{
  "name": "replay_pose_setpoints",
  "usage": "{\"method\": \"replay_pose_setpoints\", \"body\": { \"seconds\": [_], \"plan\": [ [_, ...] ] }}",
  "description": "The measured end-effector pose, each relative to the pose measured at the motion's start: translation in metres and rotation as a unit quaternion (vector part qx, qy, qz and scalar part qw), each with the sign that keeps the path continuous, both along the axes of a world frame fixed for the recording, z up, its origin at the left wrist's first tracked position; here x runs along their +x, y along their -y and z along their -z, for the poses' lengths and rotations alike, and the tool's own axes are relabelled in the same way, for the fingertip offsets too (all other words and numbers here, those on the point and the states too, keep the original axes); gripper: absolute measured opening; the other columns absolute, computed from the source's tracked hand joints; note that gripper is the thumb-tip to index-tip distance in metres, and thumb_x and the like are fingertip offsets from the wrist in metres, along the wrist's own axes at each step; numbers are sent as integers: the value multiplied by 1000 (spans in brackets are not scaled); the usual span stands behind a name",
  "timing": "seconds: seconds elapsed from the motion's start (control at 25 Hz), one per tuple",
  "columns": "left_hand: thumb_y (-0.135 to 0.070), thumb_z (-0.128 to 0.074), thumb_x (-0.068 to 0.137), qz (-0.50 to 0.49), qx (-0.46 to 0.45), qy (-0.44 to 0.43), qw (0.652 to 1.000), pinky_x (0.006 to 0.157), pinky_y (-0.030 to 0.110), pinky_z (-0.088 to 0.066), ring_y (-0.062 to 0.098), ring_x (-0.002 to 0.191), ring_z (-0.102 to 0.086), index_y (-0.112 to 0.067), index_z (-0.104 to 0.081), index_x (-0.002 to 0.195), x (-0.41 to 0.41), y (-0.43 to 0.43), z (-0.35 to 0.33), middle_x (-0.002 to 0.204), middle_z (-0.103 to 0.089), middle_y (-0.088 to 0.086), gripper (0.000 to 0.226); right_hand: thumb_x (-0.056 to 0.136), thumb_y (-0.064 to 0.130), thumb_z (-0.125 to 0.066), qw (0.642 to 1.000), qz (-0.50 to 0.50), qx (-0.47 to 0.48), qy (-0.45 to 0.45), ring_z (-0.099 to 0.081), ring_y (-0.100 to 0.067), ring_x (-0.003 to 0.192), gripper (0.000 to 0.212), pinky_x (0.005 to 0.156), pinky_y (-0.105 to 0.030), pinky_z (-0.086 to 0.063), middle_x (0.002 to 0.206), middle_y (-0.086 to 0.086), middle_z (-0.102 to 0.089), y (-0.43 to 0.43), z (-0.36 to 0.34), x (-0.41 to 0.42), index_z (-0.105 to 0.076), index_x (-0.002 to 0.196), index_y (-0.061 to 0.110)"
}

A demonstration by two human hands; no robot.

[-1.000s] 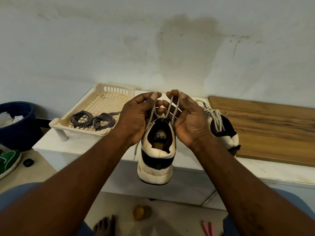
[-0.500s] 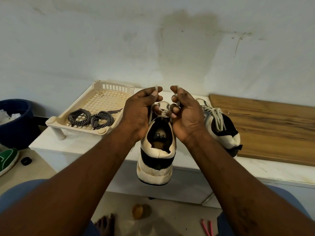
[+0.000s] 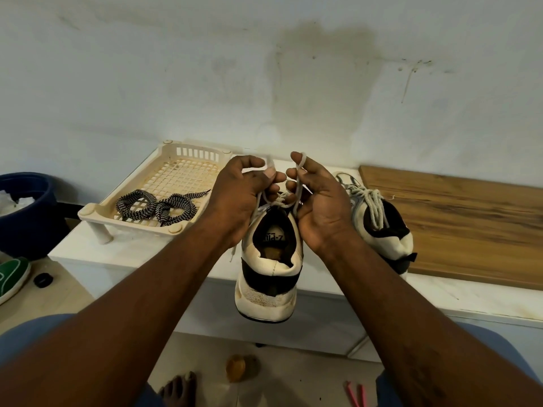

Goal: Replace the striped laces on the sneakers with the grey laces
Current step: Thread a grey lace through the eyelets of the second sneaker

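Now, grey lace point(image 3: 281, 202) in left hand point(image 3: 238, 198) and right hand point(image 3: 320, 207), above sneaker point(image 3: 270, 277)

You see a cream sneaker point(image 3: 269, 267) with a black heel band; its grey lace point(image 3: 298, 180) is plain; the striped laces point(image 3: 155, 205) show a black-and-white zigzag; the tray point(image 3: 191, 149) is cream with a grid pattern; the board point(image 3: 458, 224) is brown wood grain; the bucket point(image 3: 26, 218) is dark blue.

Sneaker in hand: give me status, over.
Left hand and right hand each grip the grey lace above the sneaker. Striped laces off, lying in the tray. Second sneaker already grey-laced. Nothing blocking.
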State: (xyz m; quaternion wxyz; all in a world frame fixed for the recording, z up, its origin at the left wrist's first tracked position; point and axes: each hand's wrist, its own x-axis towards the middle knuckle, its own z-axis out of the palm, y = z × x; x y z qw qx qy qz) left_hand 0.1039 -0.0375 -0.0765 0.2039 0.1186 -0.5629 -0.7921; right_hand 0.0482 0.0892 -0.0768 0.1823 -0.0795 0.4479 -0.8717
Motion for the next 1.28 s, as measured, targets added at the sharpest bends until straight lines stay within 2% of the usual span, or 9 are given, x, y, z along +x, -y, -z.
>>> {"method": "replay_pose_setpoints", "body": {
  "seconds": [0.2, 0.4, 0.56, 0.68, 0.8, 0.96, 1.08, 1.16, 1.28],
  "plan": [
    [-4, -63, 98, 24, -37, -19, 999, 76, 31, -60, 19, 78, -70, -5, -68, 105, 5, -1, -3, 89, -75, 9, 9, 96, -4, -65, 999, 18, -32, 39, -71, -21, 72, 32, 65, -34, -61, 90, -16, -76, 4, 2, 4, -59, 128, -3],
    [-6, -73, 91, 4, -131, -26, 991, 70, 29, -57, 18, 71, -69, -6, -67, 103, 7, -5, -7, 76, -70, 6, 14, 94, 4, -71, 987, 47, 106, -114, -75, -27, 84, 12, 77, -42, -64, 96, -12, -78, 2, 4, 2, -76, 104, 7],
    [-5, -72, 92, 31, -78, 5, 996, 71, 29, -57, 18, 76, -69, -13, -65, 120, 6, -2, -9, 85, -69, 10, 30, 91, 11, -77, 899, 106, 286, -313, -75, -14, 86, 14, 79, -32, -61, 89, 1, -78, -7, -1, -3, -72, 104, 15],
    [-10, -70, 94, 27, -70, 3, 997, 74, 30, -56, 19, 77, -66, -10, -74, 99, 5, -2, -7, 88, -72, 12, 6, 89, 16, -81, 854, 110, 345, -373, -73, -1, 78, 33, 67, -11, -51, 83, 7, -77, -16, -9, 0, -55, 109, 21],
    [-14, -76, 90, -23, -85, 12, 996, 72, 31, -58, 19, 75, -71, -9, -73, 91, 7, -6, -9, 83, -74, 10, 6, 92, 13, -77, 801, 115, 378, -450, -72, -1, 81, 37, 72, -15, -55, 86, 10, -76, -18, -8, 4, -56, 121, 24],
    [-15, -84, 82, -61, -283, -15, 957, 71, 32, -61, 15, 75, -75, -15, -71, 90, 9, -5, -9, 78, -75, 0, 15, 94, 6, -70, 787, 142, 377, -468, -70, -3, 93, 23, 83, -29, -59, 100, 9, -76, -18, -2, -3, -75, 111, 20],
    [-19, -84, 80, -83, -423, -19, 902, 75, 28, -59, 5, 77, -72, -21, -72, 91, 10, -1, -9, 80, -73, -9, 17, 94, 4, -67, 743, 145, 429, -493, -63, -9, 95, 24, 82, -15, -51, 104, 2, -71, -16, 0, -6, -78, 111, 17],
    [-22, -82, 82, -111, -447, -17, 887, 71, 20, -55, 1, 75, -70, -22, -73, 89, 11, -2, -10, 85, -73, -9, 12, 95, 6, -68, 735, 140, 451, -486, -61, -9, 93, 21, 77, -8, -45, 104, 2, -67, -15, -1, -7, -78, 109, 18],
    [-22, -80, 85, -123, -440, -7, 889, 64, 10, -46, -3, 73, -67, -20, -74, 88, 12, -1, -10, 80, -73, -11, 6, 98, 14, -67, 772, 110, 447, -439, -69, -7, 85, 13, 74, -24, -56, 92, 8, -75, -15, -3, -3, -75, 106, 22]
  ]
}}
